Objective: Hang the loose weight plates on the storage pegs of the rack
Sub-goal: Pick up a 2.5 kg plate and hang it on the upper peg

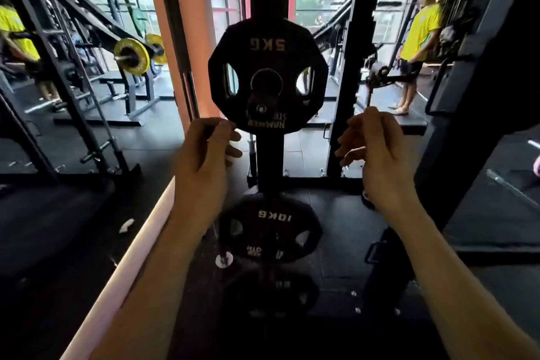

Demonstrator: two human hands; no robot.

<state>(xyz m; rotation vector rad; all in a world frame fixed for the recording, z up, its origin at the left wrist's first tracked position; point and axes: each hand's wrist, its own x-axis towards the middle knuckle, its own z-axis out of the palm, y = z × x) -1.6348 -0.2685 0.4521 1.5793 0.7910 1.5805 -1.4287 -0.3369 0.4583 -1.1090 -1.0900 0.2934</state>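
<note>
In a gym, you are facing the black upright of the rack [270,155] with both bare arms raised in front of you. Far left, two yellow plates [132,56] are sitting on a slanted machine, and a person in a yellow shirt [13,29] is showing partly at the frame's edge. Your left hand [209,145] is hovering just below and left of the 5 kg plate [267,74], its fingers loosely curled and its fingertips close to, perhaps brushing, the plate's lower left rim; you are not gripping it. That black plate is hanging on a storage peg [261,107] at the middle of the upright, its lettering upside down and its two grip holes letting daylight through. Below it, a 10 kg plate [271,229] is hanging on a lower peg of the same upright, and a third black plate [273,294] is sitting lower still in shadow, its marking too dark to read. That is making three black plates in all on this post. Your right hand [372,149] is hanging in the air well right of the 5 kg plate, fingers relaxed and half curled, holding nothing. Far right, a second person in a yellow shirt [420,35] is standing by another machine.
</note>
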